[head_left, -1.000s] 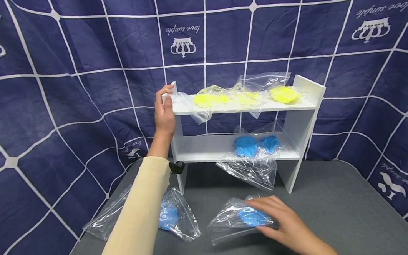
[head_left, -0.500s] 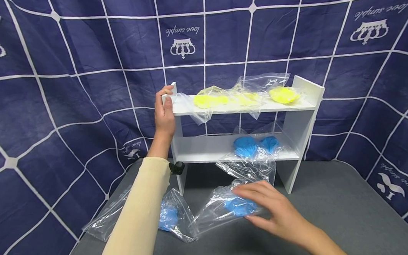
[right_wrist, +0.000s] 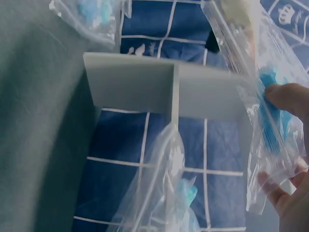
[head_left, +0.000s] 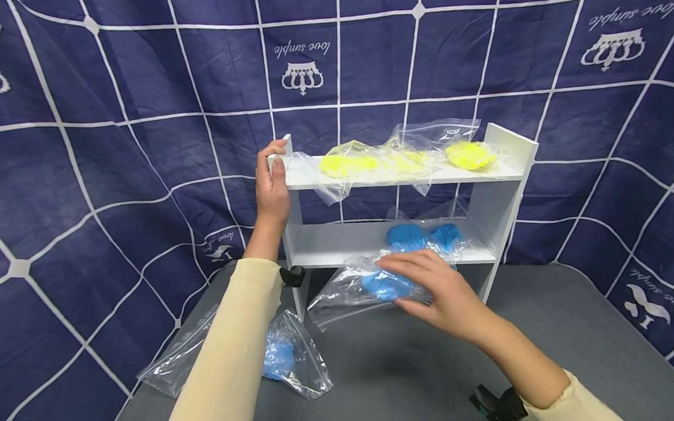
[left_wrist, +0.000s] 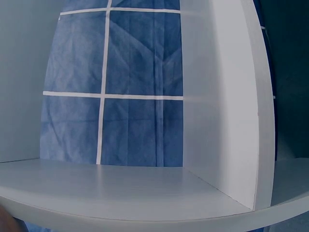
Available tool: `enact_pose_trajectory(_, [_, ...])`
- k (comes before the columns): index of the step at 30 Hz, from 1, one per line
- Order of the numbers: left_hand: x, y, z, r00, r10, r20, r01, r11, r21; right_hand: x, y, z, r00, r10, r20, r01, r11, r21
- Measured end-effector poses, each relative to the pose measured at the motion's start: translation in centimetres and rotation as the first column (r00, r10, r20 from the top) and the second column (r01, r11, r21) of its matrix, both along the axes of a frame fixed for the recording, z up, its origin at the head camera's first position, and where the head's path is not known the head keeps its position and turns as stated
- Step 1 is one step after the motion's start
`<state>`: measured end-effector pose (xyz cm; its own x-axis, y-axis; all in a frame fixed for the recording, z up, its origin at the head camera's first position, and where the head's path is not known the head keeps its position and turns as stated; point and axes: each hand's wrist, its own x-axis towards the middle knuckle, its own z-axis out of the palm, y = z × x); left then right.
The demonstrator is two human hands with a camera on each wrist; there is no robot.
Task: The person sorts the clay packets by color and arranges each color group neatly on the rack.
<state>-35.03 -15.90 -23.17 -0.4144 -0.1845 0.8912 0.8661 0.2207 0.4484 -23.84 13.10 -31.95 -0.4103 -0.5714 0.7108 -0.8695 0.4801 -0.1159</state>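
Note:
A clear zip bag with a blue lump inside point(head_left: 386, 285) is pinched between the thumb and fingers of my right hand point(head_left: 449, 296), in front of the white shelf unit's point(head_left: 326, 245) lower board. In the right wrist view the thumb presses against this bag point(right_wrist: 275, 118). My left hand point(head_left: 272, 185) grips the top left end of the shelf unit. Several blue lumps in clear bags point(head_left: 405, 234) lie on the right of the lower board, partly behind my right hand. The left wrist view shows mostly bare shelf boards point(left_wrist: 111, 193); what the blue lumps are I cannot tell.
Bags with yellow lumps point(head_left: 347, 165) lie along the top board, some plastic hanging over its front edge. Another clear bag with a blue lump point(head_left: 279, 358) lies on the grey surface point(head_left: 396, 391) beside my left sleeve. A blue checked cloth point(head_left: 373, 66) hangs behind.
My right hand has lifted the bag with the blue lump from near the grey surface, up and slightly left toward the lower board. My left hand has stayed on the shelf unit.

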Motion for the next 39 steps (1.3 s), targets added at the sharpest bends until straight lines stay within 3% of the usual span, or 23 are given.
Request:
enact_pose_trajectory(6, [0.1,0.1,0.1,1.000,-0.002,-0.004,0.002,1.000,-0.004,-2.6,0.3,0.9,0.992,-0.101,0.080,0.103,0.995,-0.019])
enact_pose_trajectory(17, [0.0,0.0,-0.2,1.000,0.006,0.013,-0.006,1.000,0.004,-7.6,-1.2,2.6,0.945,-0.267,0.188,0.260,0.964,0.063])
enact_pose_trajectory(22, [0.1,0.0,-0.6,1.000,0.009,0.016,-0.009,1.000,0.007,-8.7,-2.0,2.2,0.910,-0.325,0.259,0.304,0.945,0.118])
enact_pose_trajectory(31, [0.1,-0.1,-0.3,1.000,-0.008,-0.011,0.008,1.000,-0.005,-10.4,-4.0,1.6,0.903,-0.362,0.231,0.334,0.930,0.151])
enact_pose_trajectory(39, [0.1,0.0,-0.1,1.000,-0.003,-0.018,0.003,1.000,-0.003,-11.6,-4.5,0.7,0.856,-0.440,0.270,0.395,0.895,0.208])
